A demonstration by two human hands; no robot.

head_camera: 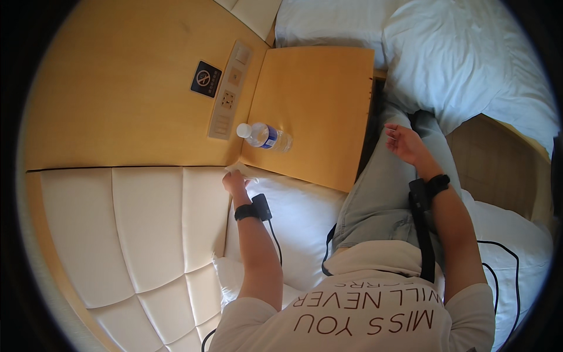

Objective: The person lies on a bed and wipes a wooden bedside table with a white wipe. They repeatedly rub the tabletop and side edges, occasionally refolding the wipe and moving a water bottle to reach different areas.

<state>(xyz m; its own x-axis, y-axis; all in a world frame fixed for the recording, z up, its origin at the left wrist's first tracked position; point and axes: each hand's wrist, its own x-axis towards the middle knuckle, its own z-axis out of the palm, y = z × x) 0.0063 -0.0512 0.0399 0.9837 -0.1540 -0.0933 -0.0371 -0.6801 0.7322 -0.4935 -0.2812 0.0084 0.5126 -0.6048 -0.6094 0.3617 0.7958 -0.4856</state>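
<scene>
My left hand [235, 182] is at the corner where the padded headboard, the wooden wall panel and the bedside table meet. Its fingers are closed on a thin white tissue or cloth [237, 167], partly hidden by the hand. A clear plastic bottle [272, 138] with a white cap and a blue label lies or leans on the wooden bedside table [321, 97], beyond that hand. My right hand [407, 143] hovers over my jeans-clad legs [374, 189], its fingers loosely curled and apart, with nothing visible in it.
The wall panel [123, 101] carries a switch and socket strip [229, 90] and a no-smoking sign [206, 79]. White bedding [448, 57] covers a bed past the table. A white pillow or sheet [299, 215] lies beside me. Black cables [518, 281] trail at right.
</scene>
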